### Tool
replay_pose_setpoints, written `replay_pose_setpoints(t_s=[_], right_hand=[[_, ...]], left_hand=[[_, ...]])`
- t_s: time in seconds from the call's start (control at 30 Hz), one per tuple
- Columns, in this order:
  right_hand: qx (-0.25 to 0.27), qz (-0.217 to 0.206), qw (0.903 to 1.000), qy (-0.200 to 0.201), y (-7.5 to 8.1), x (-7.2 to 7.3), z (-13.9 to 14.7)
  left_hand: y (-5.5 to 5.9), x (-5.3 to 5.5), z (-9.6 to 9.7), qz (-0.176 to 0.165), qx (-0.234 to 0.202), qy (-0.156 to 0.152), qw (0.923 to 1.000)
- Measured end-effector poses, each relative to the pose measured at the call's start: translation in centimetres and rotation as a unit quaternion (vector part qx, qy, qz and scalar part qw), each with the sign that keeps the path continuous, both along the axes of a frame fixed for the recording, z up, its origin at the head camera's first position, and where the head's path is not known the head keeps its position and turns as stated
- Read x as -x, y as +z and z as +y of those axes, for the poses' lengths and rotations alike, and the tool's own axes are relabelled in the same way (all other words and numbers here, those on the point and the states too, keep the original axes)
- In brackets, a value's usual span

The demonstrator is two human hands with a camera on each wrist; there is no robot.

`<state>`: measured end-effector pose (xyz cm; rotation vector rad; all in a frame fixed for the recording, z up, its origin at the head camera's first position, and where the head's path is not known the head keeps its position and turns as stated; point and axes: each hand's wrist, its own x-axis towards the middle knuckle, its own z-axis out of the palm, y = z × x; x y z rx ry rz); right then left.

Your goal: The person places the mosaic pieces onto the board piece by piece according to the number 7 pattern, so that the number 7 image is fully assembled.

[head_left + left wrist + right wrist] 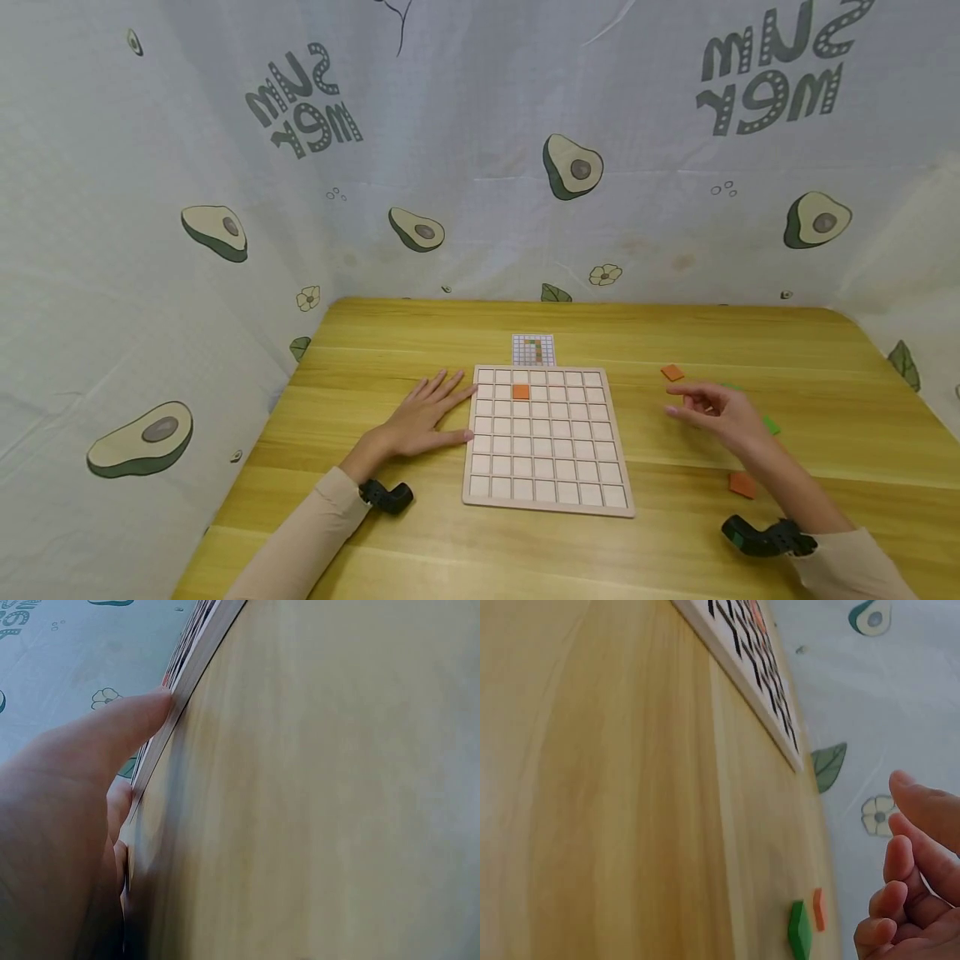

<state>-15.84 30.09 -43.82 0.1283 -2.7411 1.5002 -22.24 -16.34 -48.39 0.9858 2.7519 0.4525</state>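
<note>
A pale wooden grid board [543, 508] lies flat on the table, with one orange square tile [521, 392] in a cell near its upper left. My left hand [426, 419] rests spread beside the board's left edge. In the left wrist view, the thumb [142, 712] touches that edge. To the right of the board, my right hand [712, 410] hovers over loose tiles, thumb and index finger apart. Its other fingers [889, 900] are bent in the right wrist view, and nothing shows between them. An orange tile [672, 372] lies just beyond the fingertips.
Around the right hand lie a green tile [771, 425], partly hidden, and another orange tile [742, 484] near the wrist. A small card with a coloured grid pattern [533, 350] touches the board's far edge. Behind the wooden table [420, 533] hangs an avocado-print cloth [480, 167].
</note>
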Motion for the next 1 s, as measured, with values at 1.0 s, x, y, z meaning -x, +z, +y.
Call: replay_pose_setpoints(t_s=[1.0], right_hand=[[-0.034, -0.047, 0.9972, -0.047, -2.3, -1.0, 3.6]], left_hand=[[-0.5, 0.0, -0.1, 0.0, -0.015, -0.002, 0.9999]])
